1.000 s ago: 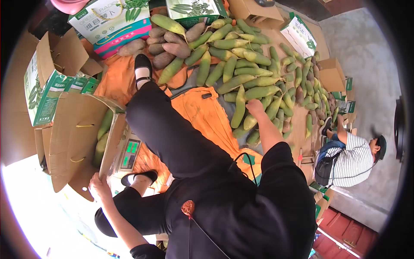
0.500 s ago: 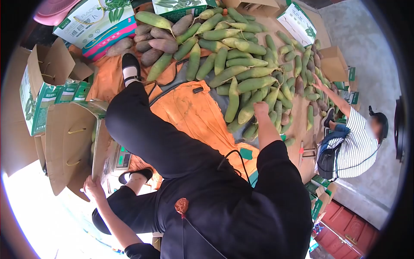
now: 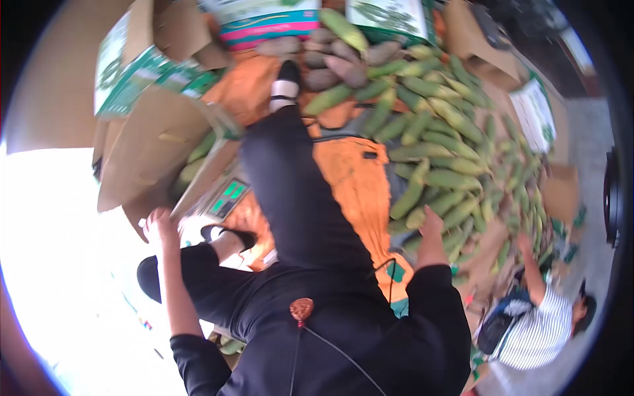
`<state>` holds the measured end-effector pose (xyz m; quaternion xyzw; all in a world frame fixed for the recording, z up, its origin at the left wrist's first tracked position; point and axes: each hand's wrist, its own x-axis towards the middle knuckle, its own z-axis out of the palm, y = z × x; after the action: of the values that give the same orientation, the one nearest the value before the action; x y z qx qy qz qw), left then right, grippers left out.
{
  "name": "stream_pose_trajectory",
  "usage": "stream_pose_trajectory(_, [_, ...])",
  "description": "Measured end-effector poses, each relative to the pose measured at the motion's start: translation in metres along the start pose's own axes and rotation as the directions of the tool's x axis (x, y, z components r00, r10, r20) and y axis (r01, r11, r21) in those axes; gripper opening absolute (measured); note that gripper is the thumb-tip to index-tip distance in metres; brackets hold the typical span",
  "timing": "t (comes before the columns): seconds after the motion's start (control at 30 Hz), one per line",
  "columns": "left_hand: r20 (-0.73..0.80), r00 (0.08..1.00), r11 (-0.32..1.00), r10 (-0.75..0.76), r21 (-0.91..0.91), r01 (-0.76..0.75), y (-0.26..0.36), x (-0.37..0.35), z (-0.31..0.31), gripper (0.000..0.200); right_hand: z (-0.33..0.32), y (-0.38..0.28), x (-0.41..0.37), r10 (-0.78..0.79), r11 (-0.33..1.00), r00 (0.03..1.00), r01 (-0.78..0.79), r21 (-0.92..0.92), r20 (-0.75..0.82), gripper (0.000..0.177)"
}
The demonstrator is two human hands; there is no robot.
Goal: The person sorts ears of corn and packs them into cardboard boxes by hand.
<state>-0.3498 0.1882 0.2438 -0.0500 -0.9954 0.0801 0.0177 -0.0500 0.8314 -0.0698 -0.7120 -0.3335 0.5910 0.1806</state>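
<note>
My left hand (image 3: 160,228), blurred, is closed at the lower corner of an open cardboard box (image 3: 142,148). Green radishes (image 3: 195,165) show inside that box. Fingers curled, my right hand (image 3: 431,223) rests at the near edge of a big heap of green radishes (image 3: 449,142). It seems closed on the end of one green radish (image 3: 416,219), though the fingertips are partly hidden. Beside the box, a scale (image 3: 228,197) shows lit green digits near my knee.
An orange cloth (image 3: 350,181) lies under my leg and the heap. Reddish-brown roots (image 3: 347,69) lie at the back. Printed cartons (image 3: 389,16) stand behind them, with another carton (image 3: 122,72) at left. At right, a person in a striped shirt (image 3: 545,327) reaches toward the heap.
The view has swung, so the heap and co-worker sit further right and lower. Both my hands keep about the same places at the box and the heap.
</note>
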Motion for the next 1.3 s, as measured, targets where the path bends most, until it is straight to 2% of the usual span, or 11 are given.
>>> stream_pose_trajectory(0.17, [0.021, 0.996, 0.994, -0.092, -0.057, 0.093, 0.009, -0.006, -0.002, 0.011, 0.010, -0.024, -0.070, 0.118, 0.952, 0.993, -0.116, -0.283, -0.013, 0.042])
stream_pose_trajectory(0.37, [0.034, 0.993, 0.986, -0.114, -0.117, 0.118, 0.006, -0.007, 0.000, 0.007, 0.049, -0.048, -0.147, -0.080, 0.963, 0.976, 0.128, -0.237, 0.204, 0.046])
stream_pose_trajectory(0.43, [0.030, 0.994, 0.987, -0.102, -0.125, 0.105, 0.004, -0.007, 0.002, 0.008, 0.075, -0.073, -0.173, -0.225, 0.829, 0.831, 0.437, -0.348, 0.509, 0.046])
stream_pose_trajectory(0.57, [0.007, 0.998, 0.991, -0.061, -0.122, 0.062, 0.002, -0.008, 0.003, 0.006, 0.157, -0.140, -0.276, -0.422, 0.598, 0.493, 0.782, -0.175, 0.761, 0.052])
stream_pose_trajectory(0.7, [-0.020, 0.999, 0.987, -0.044, -0.156, 0.041, -0.001, -0.010, 0.007, 0.006, 0.231, -0.196, -0.406, -0.407, 0.466, 0.099, 0.877, 0.113, 0.908, 0.054])
stream_pose_trajectory(0.8, [-0.003, 0.999, 0.985, -0.054, -0.166, 0.052, 0.000, -0.010, 0.004, 0.005, 0.275, -0.206, -0.500, -0.345, 0.110, -0.213, 0.958, 0.265, 0.914, 0.057])
stream_pose_trajectory(0.9, [0.009, 0.999, 0.984, -0.048, -0.170, 0.048, -0.003, -0.010, 0.008, 0.006, 0.317, -0.182, -0.566, -0.178, -0.124, -0.544, 0.839, 0.530, 0.820, 0.058])
stream_pose_trajectory(0.97, [0.007, 0.999, 0.982, -0.044, -0.184, 0.045, -0.004, -0.009, 0.007, 0.006, 0.339, -0.147, -0.601, -0.057, -0.198, -0.644, 0.756, 0.624, 0.763, 0.057])
stream_pose_trajectory(1.03, [0.016, 0.999, 0.982, -0.040, -0.183, 0.043, -0.004, -0.009, 0.007, 0.005, 0.363, -0.098, -0.618, 0.043, -0.202, -0.699, 0.693, 0.692, 0.713, 0.048])
stream_pose_trajectory(1.13, [0.025, 0.999, 0.986, -0.046, -0.158, 0.049, -0.005, -0.010, 0.004, 0.004, 0.381, -0.029, -0.642, 0.290, -0.405, -0.562, 0.662, 0.631, 0.775, 0.035])
stream_pose_trajectory(1.3, [0.069, 0.997, 0.993, -0.023, -0.115, 0.031, -0.007, -0.009, 0.016, 0.001, 0.400, 0.100, -0.631, 0.205, -0.522, -0.556, 0.634, 0.570, 0.806, 0.013])
